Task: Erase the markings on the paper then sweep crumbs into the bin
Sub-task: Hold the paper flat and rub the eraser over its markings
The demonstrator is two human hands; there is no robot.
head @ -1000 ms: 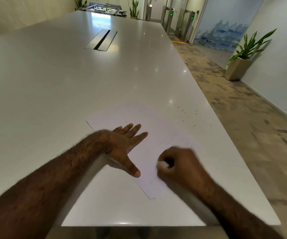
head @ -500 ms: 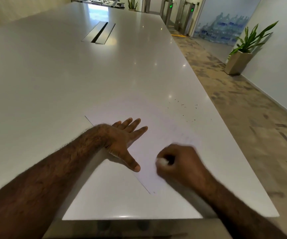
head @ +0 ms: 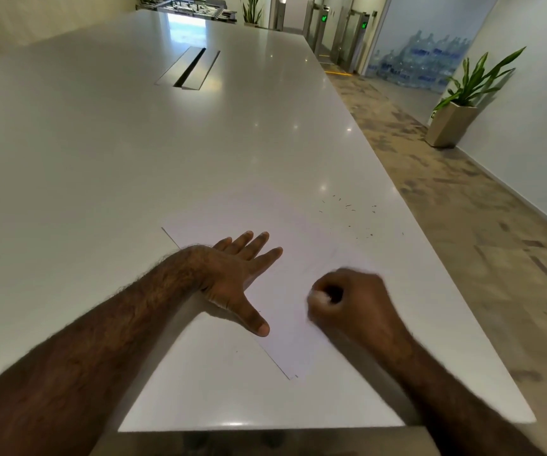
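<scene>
1. While the erasing step of the task appears to be under way, the left hand (head: 232,274) lies flat on the left part of the paper (head: 285,232), fingers straight and spread, thumb stretched toward the near edge; it holds nothing, and its job looks to be pinning the sheet so it does not slide or crease under rubbing.

2. The paper, a white sheet set at a slant on the near right part of the white tabletop (head: 101,153), is hard to tell from the surface beneath; its near corner points toward the person, and any markings on it are too faint to make out.

3. To the right, the right hand (head: 344,301) is curled into a fist on the sheet, pinching a small white eraser (head: 319,297) between thumb and fingers with its tip toward the paper. The hand is blurred, which suggests it is mid-stroke.

4. Farther right and beyond the sheet, dark crumbs (head: 352,210) lie scattered on the bare tabletop near its right edge, probably eraser debris waiting to be swept.

5. No bin is in view, so the sweeping step looks not yet begun; across the carpeted floor stands a potted plant (head: 459,103) against the wall.
</scene>
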